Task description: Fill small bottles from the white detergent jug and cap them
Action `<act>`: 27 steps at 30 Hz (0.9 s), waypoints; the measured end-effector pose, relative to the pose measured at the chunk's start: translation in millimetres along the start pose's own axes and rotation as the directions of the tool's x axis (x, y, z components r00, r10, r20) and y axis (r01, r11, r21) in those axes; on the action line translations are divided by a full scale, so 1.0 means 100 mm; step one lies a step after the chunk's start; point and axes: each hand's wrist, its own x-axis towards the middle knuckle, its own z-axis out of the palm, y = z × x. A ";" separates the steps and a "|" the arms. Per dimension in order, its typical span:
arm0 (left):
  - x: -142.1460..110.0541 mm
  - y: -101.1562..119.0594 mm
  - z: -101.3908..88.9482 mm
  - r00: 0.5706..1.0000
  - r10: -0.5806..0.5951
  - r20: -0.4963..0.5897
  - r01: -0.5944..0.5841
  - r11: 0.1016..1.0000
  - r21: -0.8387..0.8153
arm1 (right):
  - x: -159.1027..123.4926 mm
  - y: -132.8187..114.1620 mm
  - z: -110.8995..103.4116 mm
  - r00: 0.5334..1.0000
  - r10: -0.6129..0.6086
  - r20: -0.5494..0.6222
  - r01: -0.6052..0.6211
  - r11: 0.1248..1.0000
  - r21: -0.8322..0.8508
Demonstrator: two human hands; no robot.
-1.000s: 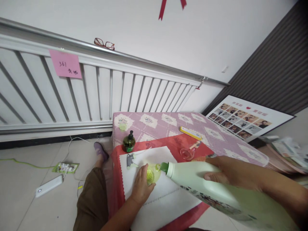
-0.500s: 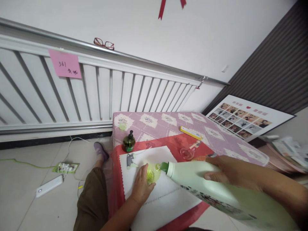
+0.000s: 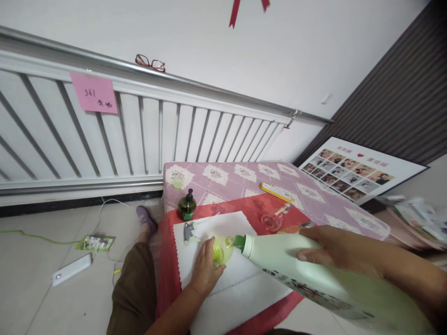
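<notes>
My right hand [image 3: 323,249] grips a large pale green detergent bottle [image 3: 289,256] by its upper side. The bottle is tipped over, its green spout pointing left. Right by the spout is the small neck of a clear bottle [image 3: 223,251] with a yellow-green tint. My left hand [image 3: 206,267] is wrapped round this small bottle from the left. Whether liquid runs between the two cannot be made out. Beneath them lies a white sheet [image 3: 240,298] with a zigzag edge, on a red cloth [image 3: 169,251].
A dark green pump bottle [image 3: 187,205] stands at the cloth's left corner. Near it lies a grey and white trigger spray head [image 3: 189,231]. A clear pink dish [image 3: 271,221] and a yellow box [image 3: 276,191] are farther right. A power strip [image 3: 94,243] with cables is on the floor.
</notes>
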 end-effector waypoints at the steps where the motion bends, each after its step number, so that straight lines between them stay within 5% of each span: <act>1: 0.00 0.00 0.00 1.000 -0.001 -0.004 0.001 1.000 -0.001 | 0.00 -0.01 -0.01 1.000 0.004 0.028 -0.004 1.000 0.011; 3: 0.00 -0.01 0.01 1.000 -0.001 -0.009 0.001 1.000 -0.005 | -0.01 -0.03 -0.02 0.995 0.000 0.100 -0.003 1.000 0.028; 27: 0.00 -0.04 0.04 1.000 0.013 -0.026 -0.014 1.000 -0.023 | 0.01 -0.02 -0.04 0.996 0.000 0.090 -0.003 1.000 0.027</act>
